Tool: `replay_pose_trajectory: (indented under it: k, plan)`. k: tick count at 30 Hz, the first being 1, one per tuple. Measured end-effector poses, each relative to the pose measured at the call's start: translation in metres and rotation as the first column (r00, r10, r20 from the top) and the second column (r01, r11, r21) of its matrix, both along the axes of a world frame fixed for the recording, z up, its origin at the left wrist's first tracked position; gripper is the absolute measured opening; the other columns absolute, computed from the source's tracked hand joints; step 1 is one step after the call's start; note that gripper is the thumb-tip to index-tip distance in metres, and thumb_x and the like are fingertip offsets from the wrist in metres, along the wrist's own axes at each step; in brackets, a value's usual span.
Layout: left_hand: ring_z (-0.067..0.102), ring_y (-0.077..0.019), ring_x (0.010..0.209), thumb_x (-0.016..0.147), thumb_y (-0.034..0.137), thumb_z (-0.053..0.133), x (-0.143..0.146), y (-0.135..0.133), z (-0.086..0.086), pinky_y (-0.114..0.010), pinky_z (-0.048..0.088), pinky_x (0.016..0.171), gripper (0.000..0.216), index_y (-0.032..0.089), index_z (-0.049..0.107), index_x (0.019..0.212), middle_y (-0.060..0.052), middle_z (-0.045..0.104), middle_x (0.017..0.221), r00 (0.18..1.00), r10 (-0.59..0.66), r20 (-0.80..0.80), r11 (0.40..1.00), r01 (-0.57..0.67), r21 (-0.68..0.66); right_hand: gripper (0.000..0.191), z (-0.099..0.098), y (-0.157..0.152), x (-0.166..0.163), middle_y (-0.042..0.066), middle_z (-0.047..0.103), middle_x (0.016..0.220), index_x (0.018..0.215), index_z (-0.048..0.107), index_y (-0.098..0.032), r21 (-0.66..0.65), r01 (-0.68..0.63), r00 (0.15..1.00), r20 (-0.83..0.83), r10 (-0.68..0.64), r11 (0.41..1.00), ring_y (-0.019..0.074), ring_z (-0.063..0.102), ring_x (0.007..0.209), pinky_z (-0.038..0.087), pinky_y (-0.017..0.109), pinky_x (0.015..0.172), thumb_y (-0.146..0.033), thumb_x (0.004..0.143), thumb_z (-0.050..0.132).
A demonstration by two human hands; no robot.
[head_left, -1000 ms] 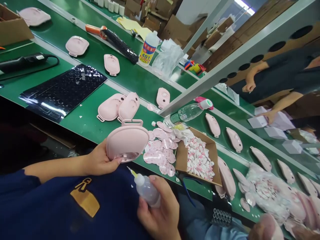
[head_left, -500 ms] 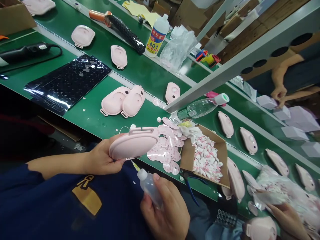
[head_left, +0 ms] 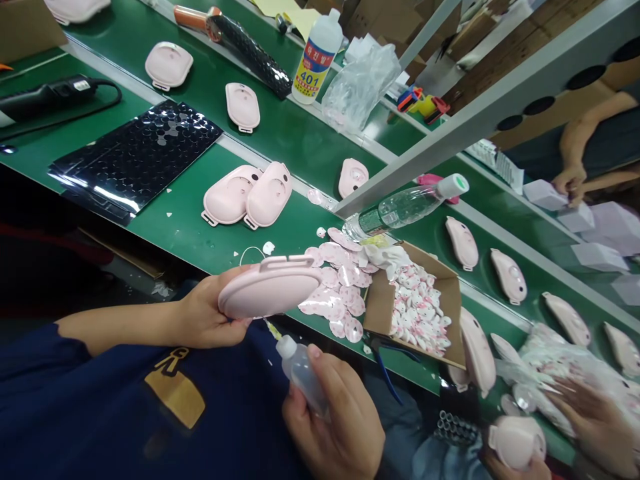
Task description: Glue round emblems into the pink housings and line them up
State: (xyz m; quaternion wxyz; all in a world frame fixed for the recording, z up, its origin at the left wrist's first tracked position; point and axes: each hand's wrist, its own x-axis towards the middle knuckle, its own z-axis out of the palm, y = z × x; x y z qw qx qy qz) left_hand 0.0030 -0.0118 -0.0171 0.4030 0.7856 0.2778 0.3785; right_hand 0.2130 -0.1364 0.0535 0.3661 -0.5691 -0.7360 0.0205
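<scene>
My left hand (head_left: 213, 310) grips a pale pink oval plastic shell (head_left: 270, 290) with a loop-like handle along its upper edge, tilted so its smooth outer side faces me. My right hand (head_left: 340, 413) is closed around a small translucent squeeze bottle (head_left: 305, 377) with a white cap and a thin needle tip. The tip points up at the lower edge of the shell; whether it touches is hidden. Beyond the shell, pink round stickers (head_left: 335, 287) lie scattered on the green bench. Beside them an open cardboard box (head_left: 380, 310) holds many small white-and-pink character pieces (head_left: 420, 310).
Two pink shells (head_left: 267, 193) overlap behind my left hand, near a black patterned sheet (head_left: 135, 157). A clear bottle (head_left: 405, 207) leans by a metal post (head_left: 450, 127). Blue-handled pliers (head_left: 387, 373) jut over the bench edge. A co-worker's hands (head_left: 590, 413) are at right.
My hands, the shell and the squeeze bottle stay almost still. The view has shifted slightly. At right, the co-worker's hand has moved over the plastic bag, and another hand now holds a pink shell.
</scene>
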Motion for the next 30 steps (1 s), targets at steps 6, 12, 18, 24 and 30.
replay_pose_trajectory:
  k: [6,12,18,24,30]
  plan:
    - [0.073,-0.0261,0.104,0.079,0.015,0.058,0.002,0.001,0.011,-0.034,0.059,0.093,0.071,0.02,0.04,0.148,-0.011,0.074,0.118,0.996,-0.006,0.09,1.0,0.005,0.017,0.05,-0.003,-0.004,0.0,0.01,0.071,0.093,0.134,0.056,-0.014,-0.016,0.005,1.0,-0.019,-0.005,1.0,0.0184,0.068,0.079,0.061,0.029,0.066,-0.006,0.085,0.061]
    - [0.076,-0.0235,0.098,0.08,0.012,0.058,0.003,0.002,0.023,-0.029,0.06,0.089,0.068,0.021,0.043,0.145,-0.008,0.075,0.117,0.997,-0.032,0.073,0.996,0.026,0.084,0.044,-0.004,-0.008,-0.001,0.01,0.071,0.094,0.129,0.059,-0.012,-0.008,0.019,0.999,-0.05,-0.02,1.0,0.0176,0.068,0.081,0.061,0.027,0.069,-0.007,0.085,0.062]
    - [0.073,-0.0248,0.109,0.085,0.017,0.057,-0.001,0.0,0.022,-0.031,0.057,0.095,0.073,0.021,0.035,0.155,-0.009,0.074,0.124,0.996,-0.085,-0.013,0.996,0.085,0.028,0.046,-0.006,-0.011,-0.001,0.007,0.072,0.093,0.131,0.057,-0.015,-0.023,0.012,0.998,-0.057,-0.013,1.0,0.0175,0.068,0.078,0.06,0.028,0.066,-0.008,0.086,0.061]
    - [0.072,-0.0291,0.11,0.088,0.035,0.06,0.002,-0.007,0.017,-0.039,0.057,0.098,0.059,0.021,0.049,0.144,-0.013,0.073,0.125,0.998,-0.021,0.052,0.986,0.029,-0.165,0.051,-0.003,-0.01,-0.006,0.007,0.072,0.091,0.134,0.057,-0.018,-0.023,-0.001,0.997,-0.08,-0.001,1.0,0.0185,0.069,0.077,0.061,0.029,0.066,-0.006,0.084,0.06]
    - [0.071,-0.031,0.109,0.087,0.039,0.069,-0.01,0.002,0.013,-0.042,0.058,0.097,0.059,0.012,0.052,0.137,-0.016,0.072,0.121,0.982,0.179,0.062,0.93,-0.149,-0.337,0.059,-0.032,-0.005,0.013,0.008,0.071,0.107,0.143,0.049,-0.021,-0.086,0.056,0.913,-0.398,-0.086,0.995,0.0202,0.071,0.091,0.062,0.033,0.079,-0.02,0.085,0.062]
